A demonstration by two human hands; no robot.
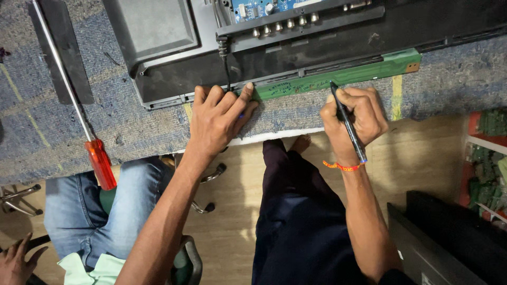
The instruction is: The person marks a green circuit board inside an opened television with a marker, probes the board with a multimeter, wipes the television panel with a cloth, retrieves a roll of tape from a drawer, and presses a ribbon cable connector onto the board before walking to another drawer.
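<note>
Green circuit strip (338,78) lies along the near edge of the opened black screen chassis (296,53), on the grey carpeted bench (132,126). My right hand (355,117) is clenched around a black marker pen (348,124), its tip touching the strip near the middle. My left hand (217,117) rests knuckles up, fingers curled, pressing the strip's left end against the chassis edge; a small blue object under the fingers is too hidden to identify. An orange thread band (342,167) sits on my right wrist. A red-handled screwdriver (100,162) lies well apart to the left, overhanging the bench edge. Another person's denim-clad leg (90,211) shows below it.
</note>
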